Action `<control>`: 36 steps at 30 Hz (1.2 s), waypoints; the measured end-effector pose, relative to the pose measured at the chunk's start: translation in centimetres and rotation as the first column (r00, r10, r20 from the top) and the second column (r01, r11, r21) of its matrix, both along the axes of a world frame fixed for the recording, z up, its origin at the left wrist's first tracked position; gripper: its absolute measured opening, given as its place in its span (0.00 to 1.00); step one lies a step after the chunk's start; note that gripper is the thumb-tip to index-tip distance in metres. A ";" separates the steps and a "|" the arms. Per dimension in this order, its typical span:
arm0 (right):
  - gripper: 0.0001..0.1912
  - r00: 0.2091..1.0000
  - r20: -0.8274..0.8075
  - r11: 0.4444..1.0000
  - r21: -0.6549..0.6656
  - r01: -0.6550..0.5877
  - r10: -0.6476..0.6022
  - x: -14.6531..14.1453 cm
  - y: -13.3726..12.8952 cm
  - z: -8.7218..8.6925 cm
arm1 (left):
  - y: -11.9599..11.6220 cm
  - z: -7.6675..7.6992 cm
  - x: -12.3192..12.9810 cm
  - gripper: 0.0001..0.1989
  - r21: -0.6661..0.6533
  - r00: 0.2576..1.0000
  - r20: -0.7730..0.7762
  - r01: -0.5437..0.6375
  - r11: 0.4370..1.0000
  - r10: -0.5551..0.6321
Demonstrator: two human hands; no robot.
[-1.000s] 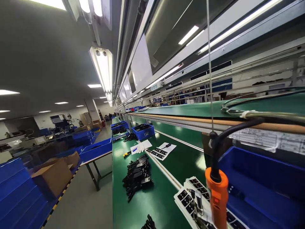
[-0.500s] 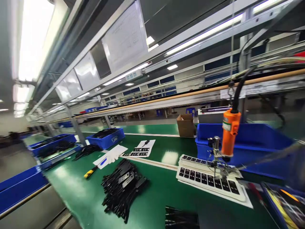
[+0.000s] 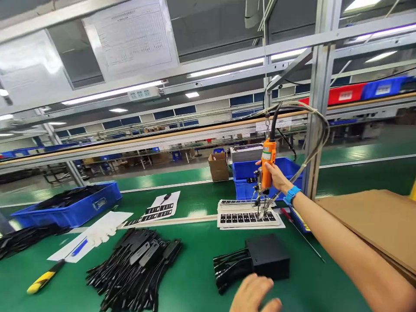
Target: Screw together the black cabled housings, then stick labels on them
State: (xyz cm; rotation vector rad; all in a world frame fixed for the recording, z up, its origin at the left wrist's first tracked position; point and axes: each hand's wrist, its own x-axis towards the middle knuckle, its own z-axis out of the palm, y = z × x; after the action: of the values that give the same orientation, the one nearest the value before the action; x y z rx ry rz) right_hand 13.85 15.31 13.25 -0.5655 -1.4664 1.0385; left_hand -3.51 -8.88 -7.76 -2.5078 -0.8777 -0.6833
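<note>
Orange cylindrical hand tool (image 3: 267, 178), green label on its upper body, thick black cable (image 3: 274, 123) out the top, small metal hook (image 3: 267, 122) above. Stands close to upright. Metal fittings (image 3: 259, 197) beside and below the body, too cluttered to separate.

Tool is in the right hand (image 3: 277, 177): fingers wrapped round the body from the right side, arm stretched well forward, blue wristband (image 3: 292, 194) on.

Left hand (image 3: 252, 295) at the bottom edge, partly cut off. Fingers loosely spread, thumb apart, nothing seen in grasp. Nearest item: matte black block (image 3: 271, 255) with thick black cable ends, just beyond the fingertips; can't tell if they touch it.

Edges around the right hand: blue plastic bin (image 3: 241, 187) right behind it, silver metal post (image 3: 320, 117) just to its right, pale looped hoses (image 3: 326, 130) between hand and post. White card sheets with black printed rectangles (image 3: 240, 219) sit below it; fittings overlap them in view, contact unclear. Red-handled thin rod (image 3: 305, 236) lies under the right forearm. Brown cardboard sheets (image 3: 370, 225) right of the forearm.

Left of the left hand: strip of green work surface (image 3: 196, 264), then a pile of black cabled parts (image 3: 143, 260).
</note>
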 end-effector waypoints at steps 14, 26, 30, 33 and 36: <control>0.29 0.978 -0.127 0.984 -0.091 0.156 -0.167 3.3 -4.2 -1.6 | 8.6 -1.3 -2.4 0.15 -0.447 0.824 0.415 -0.186 0.875 0.387; 0.26 0.969 -0.138 0.979 -0.023 0.205 -0.206 4.0 -4.9 0.8 | 6.8 1.9 -2.0 0.37 -0.336 0.936 0.260 -0.145 0.931 0.239; 0.27 0.957 -0.147 0.967 0.002 0.254 -0.251 3.8 -5.2 2.4 | 6.2 4.6 -2.1 0.36 -0.392 0.964 0.167 -0.129 0.911 0.208; 0.29 0.952 -0.152 0.962 0.017 0.273 -0.268 3.7 -5.2 3.0 | 5.9 5.4 -2.0 0.35 -0.422 0.962 0.179 -0.114 0.899 0.206; 0.27 0.950 -0.147 0.960 0.012 0.280 -0.275 3.7 -5.3 3.1 | 5.8 5.3 -1.8 0.35 -0.433 0.951 0.229 -0.092 0.897 0.208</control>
State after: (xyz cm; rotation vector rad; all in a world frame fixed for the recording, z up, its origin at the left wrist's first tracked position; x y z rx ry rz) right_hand 17.60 10.06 16.35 -0.6395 -1.2334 0.8144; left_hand -5.30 -3.11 -2.48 -2.7082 -1.4395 -0.8772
